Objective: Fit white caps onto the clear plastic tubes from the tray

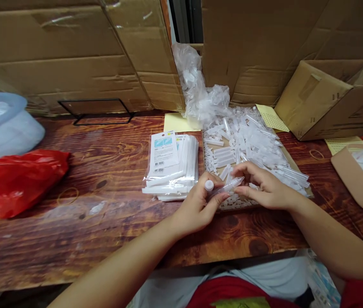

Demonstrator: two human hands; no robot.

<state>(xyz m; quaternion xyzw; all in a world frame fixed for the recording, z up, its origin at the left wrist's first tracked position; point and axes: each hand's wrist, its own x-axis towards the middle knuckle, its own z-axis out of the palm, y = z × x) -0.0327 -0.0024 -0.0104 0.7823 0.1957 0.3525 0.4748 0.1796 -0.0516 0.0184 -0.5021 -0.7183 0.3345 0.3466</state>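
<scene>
So the big thing here is the wood-grain table (110, 239), with cardboard panels (72, 47) standing along its back edge. The tray (292, 162) sits on it, front rim a bit back from the table's front edge, loaded with loose clear plastic pieces (248, 137). Just beside the tray's left edge is a stack of flat packets (168, 171).

Both hands are over the tray's front left corner. The left hand (197, 209) is curled around the back end of a slim clear tube (231, 187), and the right hand (267, 188) has its pointed end between thumb and fingertips. Smallest bit: a white round-ended piece (209, 185) poking up at the left hand; can't tell if it's joined to the tube.

My take, this looks like a two-handed fitting or checking job. I'd let the left grip do the steadying, keep the right pinch light since that tip looks thin, and push or twist straight along the tube so it doesn't bend. Staying above the tray also means drops land somewhere handy.
</scene>
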